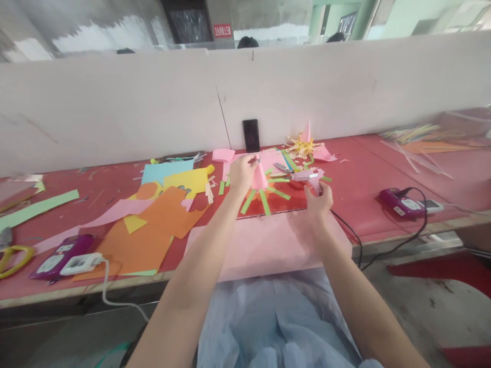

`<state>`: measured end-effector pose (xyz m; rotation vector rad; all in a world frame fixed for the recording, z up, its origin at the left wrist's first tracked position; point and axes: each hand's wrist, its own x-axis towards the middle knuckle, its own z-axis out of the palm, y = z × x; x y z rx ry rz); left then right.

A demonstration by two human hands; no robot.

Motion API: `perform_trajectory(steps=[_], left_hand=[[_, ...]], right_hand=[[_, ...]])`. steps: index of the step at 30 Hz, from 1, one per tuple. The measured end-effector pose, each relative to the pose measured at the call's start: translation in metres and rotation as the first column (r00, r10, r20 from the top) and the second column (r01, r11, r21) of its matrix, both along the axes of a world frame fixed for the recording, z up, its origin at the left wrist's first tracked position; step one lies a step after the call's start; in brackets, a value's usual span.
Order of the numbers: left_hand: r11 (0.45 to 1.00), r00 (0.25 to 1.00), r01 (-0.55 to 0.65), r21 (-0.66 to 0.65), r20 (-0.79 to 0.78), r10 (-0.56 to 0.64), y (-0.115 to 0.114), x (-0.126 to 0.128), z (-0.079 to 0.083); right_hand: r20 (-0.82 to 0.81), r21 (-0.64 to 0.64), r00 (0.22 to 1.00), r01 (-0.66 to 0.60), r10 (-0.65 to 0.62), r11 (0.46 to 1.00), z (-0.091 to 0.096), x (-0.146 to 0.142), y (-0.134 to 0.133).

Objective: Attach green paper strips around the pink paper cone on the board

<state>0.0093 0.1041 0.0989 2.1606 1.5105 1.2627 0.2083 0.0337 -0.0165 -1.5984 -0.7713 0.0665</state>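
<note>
In the head view my left hand [243, 174] pinches the tip of a pink paper cone [260, 179], its fingers closed. Green paper strips [265, 202] spread out like rays from around the cone's base. My right hand [319, 202] is closed round the handle of a pink glue gun [309, 176], whose nozzle points left toward the cone. Just behind the gun's nozzle lie scissors [283, 167]. A pink sheet [268, 240] hangs over the table edge in front of me.
Orange card [134, 244] and yellow paper [186, 180] lie to the left. A purple power box [63, 258] sits front left, another purple box [401, 203] at right with a black cable. A phone [251, 135] leans on the partition. A finished-looking paper piece [303, 144] stands behind.
</note>
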Motion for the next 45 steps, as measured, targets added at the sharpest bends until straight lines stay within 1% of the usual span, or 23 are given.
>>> perform_trajectory(steps=[3, 8, 10, 13, 15, 17, 19, 22, 24, 26, 27, 31, 35, 37, 40, 45], left_hand=[[0.999, 0.999, 0.025, -0.03, -0.037, -0.026, -0.002, 0.0, -0.001], [0.998, 0.999, 0.029, -0.064, -0.021, -0.03, -0.003, 0.004, -0.013], [0.998, 0.999, 0.037, -0.048, -0.006, -0.037, -0.003, 0.004, -0.016], [0.999, 0.999, 0.019, 0.032, 0.036, -0.02, -0.007, -0.002, -0.024], [0.996, 0.997, -0.043, 0.082, 0.072, 0.037, -0.013, -0.01, -0.034], [0.993, 0.993, -0.095, 0.069, 0.08, 0.09, -0.022, -0.019, -0.05], [0.993, 0.991, -0.117, -0.012, 0.056, 0.118, -0.031, -0.027, -0.068], [0.985, 0.995, -0.073, -0.157, 0.05, 0.081, -0.041, -0.036, -0.089], [0.983, 0.989, -0.094, -0.161, 0.102, 0.111, -0.043, -0.038, -0.096], [0.984, 0.985, -0.092, -0.154, 0.133, 0.112, -0.043, -0.038, -0.098], [0.985, 0.987, -0.074, -0.157, 0.132, 0.095, -0.042, -0.037, -0.098], [0.985, 0.996, 0.015, -0.173, 0.085, 0.0, -0.039, -0.031, -0.1], [0.972, 0.997, 0.07, -0.223, 0.027, -0.066, -0.04, -0.028, -0.102], [0.961, 0.997, 0.078, -0.265, -0.006, -0.083, -0.041, -0.027, -0.102], [0.946, 0.997, 0.066, -0.317, -0.018, -0.076, -0.041, -0.026, -0.1], [0.935, 0.996, 0.06, -0.351, -0.038, -0.078, -0.041, -0.026, -0.099]], right_hand=[[0.016, -0.008, 1.0, -0.004, 0.004, 1.0, -0.001, 0.0, 0.0], [0.042, -0.003, 0.999, 0.008, -0.008, 1.0, -0.002, 0.0, 0.001], [0.061, 0.003, 0.998, 0.011, -0.011, 1.0, -0.003, 0.001, 0.001], [0.119, 0.016, 0.993, 0.022, -0.024, 1.0, -0.006, 0.002, 0.003], [0.173, 0.017, 0.985, 0.017, -0.02, 1.0, -0.007, 0.001, 0.003], [0.237, 0.009, 0.972, -0.009, 0.007, 1.0, -0.008, -0.001, 0.003], [0.307, -0.006, 0.95, -0.051, 0.05, 0.999, -0.008, -0.005, 0.002], [0.388, -0.041, 0.912, -0.126, 0.132, 0.991, -0.008, -0.008, 0.001], [0.409, -0.066, 0.894, -0.171, 0.183, 0.983, -0.009, -0.01, 0.001], [0.416, -0.088, 0.883, -0.197, 0.215, 0.977, -0.01, -0.01, 0.001], [0.423, -0.099, 0.877, -0.206, 0.228, 0.974, -0.01, -0.01, 0.001], [0.458, -0.159, 0.845, -0.227, 0.275, 0.961, -0.01, -0.013, 0.0], [0.464, -0.187, 0.832, -0.245, 0.305, 0.951, -0.009, -0.015, 0.001], [0.462, -0.181, 0.831, -0.254, 0.311, 0.95, -0.01, -0.016, 0.001], [0.451, -0.18, 0.835, -0.261, 0.315, 0.948, -0.01, -0.016, 0.001], [0.442, -0.206, 0.833, -0.267, 0.333, 0.941, -0.01, -0.015, 0.001]])
